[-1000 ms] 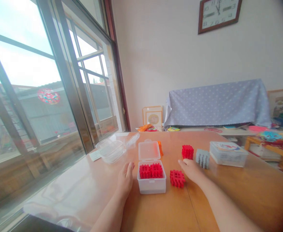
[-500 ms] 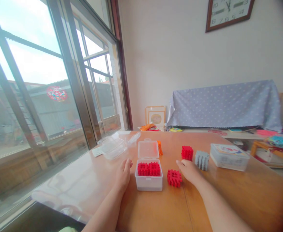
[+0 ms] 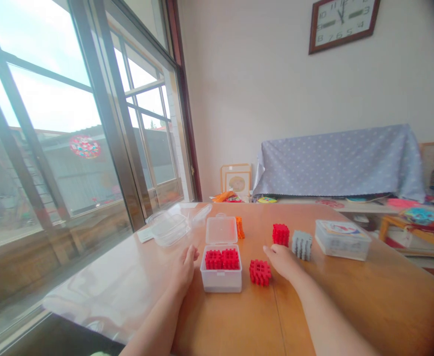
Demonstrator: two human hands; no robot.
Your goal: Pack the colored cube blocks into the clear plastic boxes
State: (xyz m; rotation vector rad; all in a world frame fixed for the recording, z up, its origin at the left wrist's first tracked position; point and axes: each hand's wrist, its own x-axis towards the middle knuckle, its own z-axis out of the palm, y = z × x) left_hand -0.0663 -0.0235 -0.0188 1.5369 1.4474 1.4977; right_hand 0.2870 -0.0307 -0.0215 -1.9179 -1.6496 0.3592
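Note:
A small clear plastic box with its lid flipped up stands on the wooden table. Two red lattice blocks sit inside it. My left hand rests flat on the table just left of the box, fingers stretched out. My right hand lies on the table right of a loose red lattice block, fingers relaxed and holding nothing. Behind the right hand are a red cube block and a grey cube block.
An orange piece lies behind the box lid. An empty clear container sits far left near the window. A closed clear box stands at the right. Beyond the table are a cloth-covered piece of furniture and a wall clock.
Only the view has shifted slightly; both hands and the blocks stay where they were on the table.

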